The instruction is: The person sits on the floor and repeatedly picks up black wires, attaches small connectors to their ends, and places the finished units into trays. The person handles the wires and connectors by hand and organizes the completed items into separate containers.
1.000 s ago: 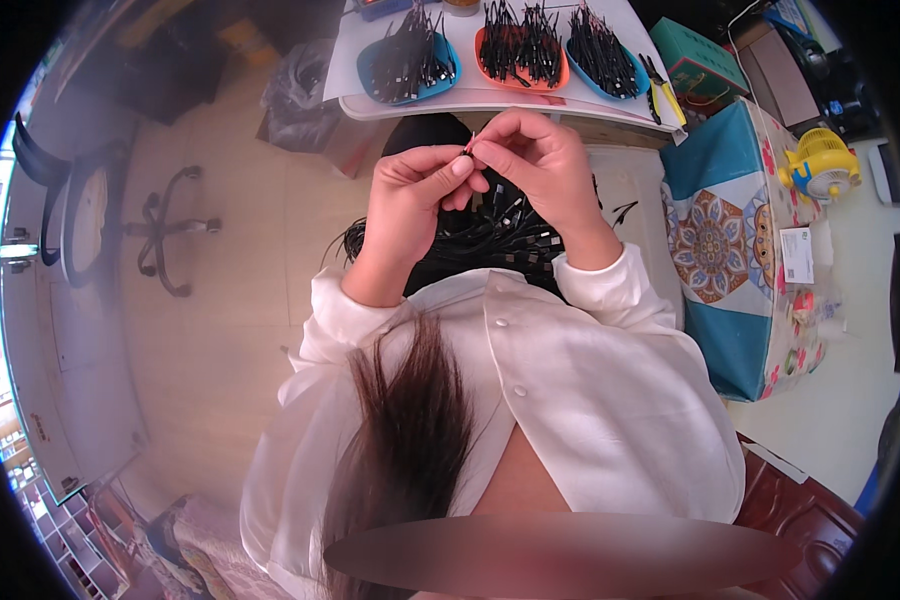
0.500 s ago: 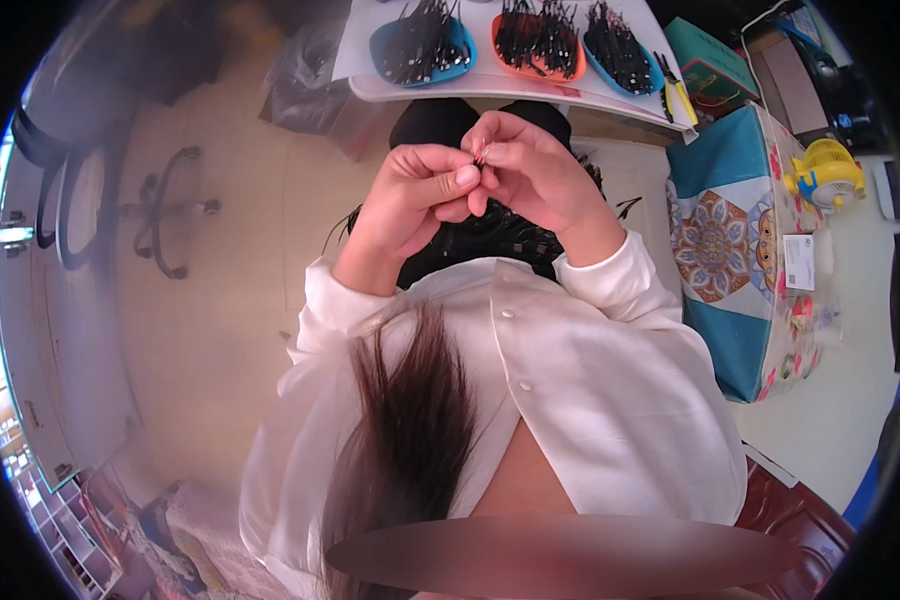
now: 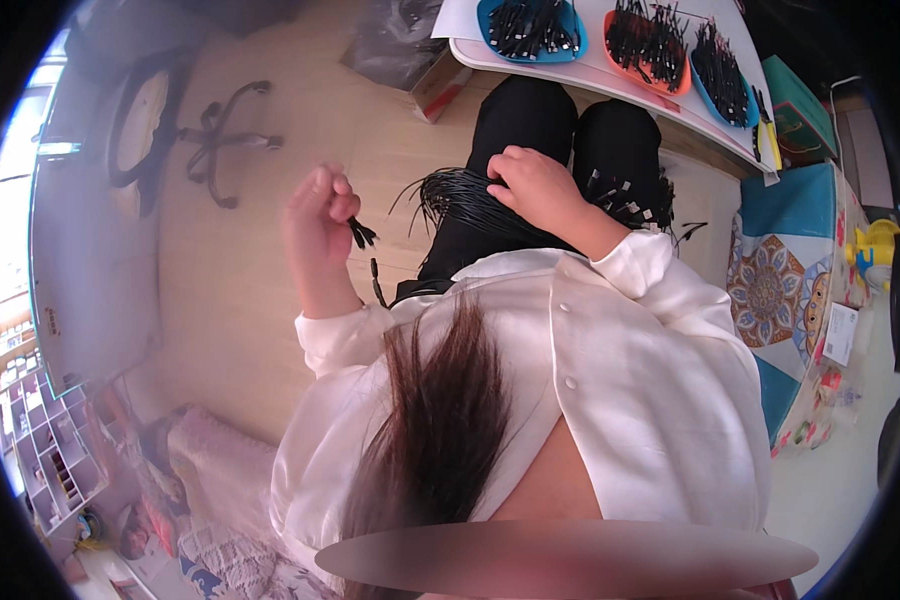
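Observation:
My left hand [image 3: 320, 205] is raised at the left, out past my knee, its fingers curled in. Short black cable ends [image 3: 362, 233] hang from under those fingers; the rest of that cable is hidden or blurred. Across my lap lies a bundle of thin black cables [image 3: 455, 200], its loose ends fanning out over my left thigh. Bent over this bundle, my right hand [image 3: 542, 192] has its fingers closed on the cables. Silvery plug ends [image 3: 625, 205] of the cables spread out on my right thigh. Another black cable end [image 3: 375, 280] sticks up beside my left forearm.
Ahead stands a white table [image 3: 570, 75] with a blue tray [image 3: 485, 40], an orange tray [image 3: 620, 70] and another blue tray [image 3: 735, 115], all full of black cables. Yellow-handled pliers [image 3: 770, 135] lie at its right end. A patterned box [image 3: 770, 290] stands at right.
My hands, together before, have parted: the left swung out left and the right came down onto the cable bundle. The whole view has shifted, so the table sits further right.

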Tool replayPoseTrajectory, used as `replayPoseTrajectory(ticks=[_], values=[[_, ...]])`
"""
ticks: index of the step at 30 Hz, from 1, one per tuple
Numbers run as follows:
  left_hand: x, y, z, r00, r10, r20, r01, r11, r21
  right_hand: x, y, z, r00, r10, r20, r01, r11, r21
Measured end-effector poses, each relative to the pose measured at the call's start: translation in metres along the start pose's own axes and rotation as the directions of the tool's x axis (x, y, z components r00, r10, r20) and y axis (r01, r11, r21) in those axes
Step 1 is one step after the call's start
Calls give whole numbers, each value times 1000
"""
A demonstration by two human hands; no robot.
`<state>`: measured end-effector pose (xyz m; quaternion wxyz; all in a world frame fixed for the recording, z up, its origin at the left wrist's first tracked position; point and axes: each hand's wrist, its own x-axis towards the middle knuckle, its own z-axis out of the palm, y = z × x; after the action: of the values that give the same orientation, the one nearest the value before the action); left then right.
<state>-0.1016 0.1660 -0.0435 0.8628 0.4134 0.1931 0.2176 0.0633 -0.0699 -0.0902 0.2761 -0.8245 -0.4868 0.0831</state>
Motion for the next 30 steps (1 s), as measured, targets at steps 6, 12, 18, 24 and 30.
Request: replayPoseTrajectory(ticks=[6,12,18,24,30], values=[[-22,-23,-17,994,-95,-61,87,989,-123,6,5,14,998,66,22,-68,996,66],[-23,-39,9,987,-84,-136,79,996,-42,1,-15,-27,979,115,-168,-47,931,362],[-1,-44,72,998,-26,-56,20,994,-107,-26,-48,-45,923,-176,-342,212,975,70],[21,-22,115,987,118,109,-111,991,-70,-53,-41,-37,953,-276,-124,272,961,-48],[-1,-40,133,939,163,302,-175,985,12,-38,-24,-76,995,19,-101,47,790,611]])
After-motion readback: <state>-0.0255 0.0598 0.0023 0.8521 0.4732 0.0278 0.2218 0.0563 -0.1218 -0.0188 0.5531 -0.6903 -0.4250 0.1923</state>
